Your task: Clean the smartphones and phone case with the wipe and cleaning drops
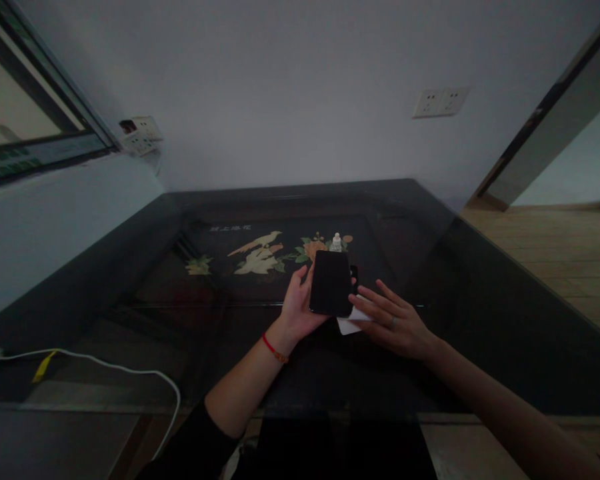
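A black smartphone [331,283] with a dark screen rests in my left hand [299,308], the thumb along its left edge and the other fingers hidden behind it. My right hand [395,323] is beside the phone's lower right corner, its fingers stretched out and slightly spread. Under those fingers lies a white sheet or cloth [349,326], partly covered by the hand and the phone. Behind the phone's top edge stands a small clear bottle [336,243] with a white cap. A small black object [355,272] shows at the phone's right side; its kind is unclear.
The glossy dark table [250,360] bears a bird and flower picture [260,257]. A white cable [115,371] with a yellow tag [43,367] runs across the left front and over the edge. Wall sockets [440,102] are on the far wall, a window at left.
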`<state>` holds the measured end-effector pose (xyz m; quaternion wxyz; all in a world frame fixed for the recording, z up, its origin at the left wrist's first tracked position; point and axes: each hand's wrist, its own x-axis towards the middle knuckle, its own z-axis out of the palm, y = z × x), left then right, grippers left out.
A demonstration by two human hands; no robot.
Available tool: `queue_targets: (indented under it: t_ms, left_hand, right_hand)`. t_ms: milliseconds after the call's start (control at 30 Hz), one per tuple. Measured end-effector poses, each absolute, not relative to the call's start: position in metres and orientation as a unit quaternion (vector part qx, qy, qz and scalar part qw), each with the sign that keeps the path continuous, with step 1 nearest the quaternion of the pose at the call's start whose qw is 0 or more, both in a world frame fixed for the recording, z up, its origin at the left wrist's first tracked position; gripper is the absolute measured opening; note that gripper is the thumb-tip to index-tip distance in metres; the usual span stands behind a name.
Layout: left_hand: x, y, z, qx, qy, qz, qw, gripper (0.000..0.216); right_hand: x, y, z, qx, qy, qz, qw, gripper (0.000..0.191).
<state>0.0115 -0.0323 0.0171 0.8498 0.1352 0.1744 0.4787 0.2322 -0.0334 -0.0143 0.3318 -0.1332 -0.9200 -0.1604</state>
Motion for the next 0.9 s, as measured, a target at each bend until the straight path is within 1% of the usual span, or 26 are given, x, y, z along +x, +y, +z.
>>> queue_targets:
  t_ms: [233,367,533,700,900]
  left_hand:
    - [0.012,-0.033,0.015,0.136,0.179,0.474,0.851,0.058]
    - [0.015,-0.033,0.02,0.127,0.201,0.48,0.844,0.06]
    - [0.017,-0.035,0.022,0.099,0.248,0.507,0.82,0.057]
    - [0.014,-0.036,0.014,0.083,0.253,0.515,0.815,0.055]
    - [0.015,-0.034,0.021,0.14,0.222,0.505,0.822,0.054]
  right_hand:
    - [0.23,-0.046,-0.01,-0.114,-0.911,-0.157,0.364,0.035]
    - [0.217,-0.044,-0.009,-0.153,-0.907,-0.171,0.353,0.041]
    - [0.194,-0.043,-0.003,-0.164,-0.905,-0.189,0.345,0.04]
    - [0.173,-0.042,0.005,-0.146,-0.911,-0.184,0.338,0.039]
    - [0.205,-0.039,-0.002,-0.16,-0.911,-0.177,0.338,0.04]
